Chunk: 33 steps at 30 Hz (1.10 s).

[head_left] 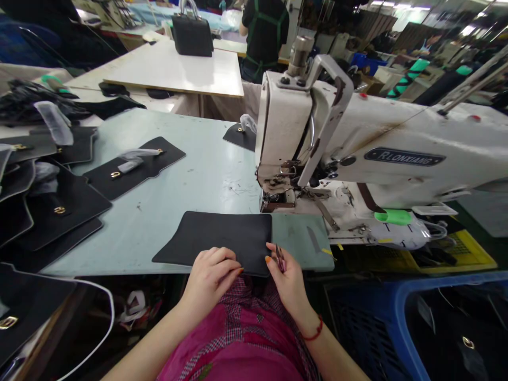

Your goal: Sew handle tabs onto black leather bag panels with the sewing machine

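Note:
A flat black leather panel (222, 237) lies on the pale green worktable, its near edge hanging slightly over the table's front. My left hand (214, 272) is closed on that near edge, thumb and fingers pinched together. Around small thread snips (280, 258) my right hand (288, 278) is closed, the blades pointing up out of the palm. Its thumb and forefinger also touch the panel's right end. Just beyond the panel stands a white sewing machine (377, 132), its needle area partly hidden by the machine head.
Black panels with gold buckles (69, 206) are piled at the left, and another panel (138, 164) lies mid-table. A blue basket (397, 312) holding black pieces is at my right. Behind, a black handbag (192, 36) stands on a white table (174, 69), near a person (264, 37).

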Each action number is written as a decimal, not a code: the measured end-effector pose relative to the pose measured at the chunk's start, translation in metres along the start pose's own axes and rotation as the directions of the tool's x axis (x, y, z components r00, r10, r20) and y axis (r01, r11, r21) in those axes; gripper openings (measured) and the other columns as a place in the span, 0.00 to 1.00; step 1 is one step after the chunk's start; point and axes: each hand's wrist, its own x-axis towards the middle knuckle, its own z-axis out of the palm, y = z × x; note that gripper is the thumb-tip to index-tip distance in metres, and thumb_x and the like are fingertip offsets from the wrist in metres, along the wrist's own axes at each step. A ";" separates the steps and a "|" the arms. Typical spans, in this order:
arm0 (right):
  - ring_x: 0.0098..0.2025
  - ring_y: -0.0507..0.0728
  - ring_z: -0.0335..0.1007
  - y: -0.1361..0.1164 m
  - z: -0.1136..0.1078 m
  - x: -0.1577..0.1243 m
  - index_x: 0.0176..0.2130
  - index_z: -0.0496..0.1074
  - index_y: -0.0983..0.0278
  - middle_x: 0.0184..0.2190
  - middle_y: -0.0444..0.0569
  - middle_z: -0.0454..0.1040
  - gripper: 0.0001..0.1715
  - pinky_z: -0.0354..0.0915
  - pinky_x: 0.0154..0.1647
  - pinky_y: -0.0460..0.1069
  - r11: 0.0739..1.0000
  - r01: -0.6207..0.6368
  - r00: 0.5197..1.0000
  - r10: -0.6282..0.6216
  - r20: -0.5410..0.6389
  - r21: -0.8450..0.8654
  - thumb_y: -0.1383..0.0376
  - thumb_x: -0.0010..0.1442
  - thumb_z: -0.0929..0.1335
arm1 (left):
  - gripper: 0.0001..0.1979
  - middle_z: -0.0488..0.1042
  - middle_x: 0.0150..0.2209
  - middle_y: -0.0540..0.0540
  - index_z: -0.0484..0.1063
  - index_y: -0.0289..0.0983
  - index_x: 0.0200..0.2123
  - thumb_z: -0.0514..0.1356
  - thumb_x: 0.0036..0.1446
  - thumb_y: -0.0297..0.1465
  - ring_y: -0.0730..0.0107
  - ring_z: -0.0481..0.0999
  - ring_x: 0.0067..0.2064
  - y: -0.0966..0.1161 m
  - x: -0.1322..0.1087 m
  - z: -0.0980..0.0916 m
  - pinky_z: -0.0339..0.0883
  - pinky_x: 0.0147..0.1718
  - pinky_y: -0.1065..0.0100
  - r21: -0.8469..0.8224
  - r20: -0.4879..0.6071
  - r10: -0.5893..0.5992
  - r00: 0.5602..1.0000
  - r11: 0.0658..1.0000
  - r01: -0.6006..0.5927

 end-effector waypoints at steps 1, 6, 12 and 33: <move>0.44 0.57 0.73 0.000 -0.003 0.000 0.51 0.71 0.66 0.45 0.54 0.75 0.19 0.69 0.48 0.51 0.999 0.015 1.000 -0.015 0.018 -0.033 0.58 0.64 0.65 | 0.05 0.73 0.37 0.48 0.73 0.41 0.36 0.57 0.63 0.30 0.66 0.70 0.39 0.000 0.000 0.000 0.59 0.38 0.63 -0.021 -0.002 -0.025 1.000 0.999 0.025; 0.41 0.57 0.73 -0.022 -0.023 0.005 0.46 0.69 0.64 0.41 0.51 0.75 0.16 0.67 0.42 0.49 0.873 0.163 0.982 -0.101 0.158 -0.459 0.56 0.65 0.67 | 0.06 0.70 0.37 0.46 0.69 0.38 0.33 0.54 0.64 0.29 0.66 0.70 0.39 -0.001 0.000 0.001 0.62 0.39 0.64 -0.113 -0.024 -0.115 0.993 0.987 0.112; 0.40 0.54 0.70 -0.062 -0.026 0.015 0.45 0.73 0.63 0.41 0.49 0.71 0.10 0.63 0.38 0.46 0.651 0.445 0.857 -0.110 0.504 -0.615 0.62 0.68 0.65 | 0.07 0.69 0.36 0.45 0.67 0.38 0.34 0.53 0.65 0.29 0.68 0.71 0.39 -0.004 0.000 0.002 0.65 0.38 0.67 -0.227 -0.019 -0.161 0.987 0.962 0.152; 0.36 0.51 0.69 -0.052 -0.008 0.025 0.42 0.76 0.62 0.36 0.46 0.71 0.13 0.59 0.36 0.45 0.652 0.566 0.759 -0.172 0.628 -0.505 0.61 0.69 0.64 | 0.06 0.69 0.37 0.46 0.67 0.37 0.34 0.54 0.65 0.27 0.69 0.70 0.40 -0.002 0.004 0.001 0.65 0.39 0.67 -0.297 -0.068 -0.176 0.982 0.943 0.148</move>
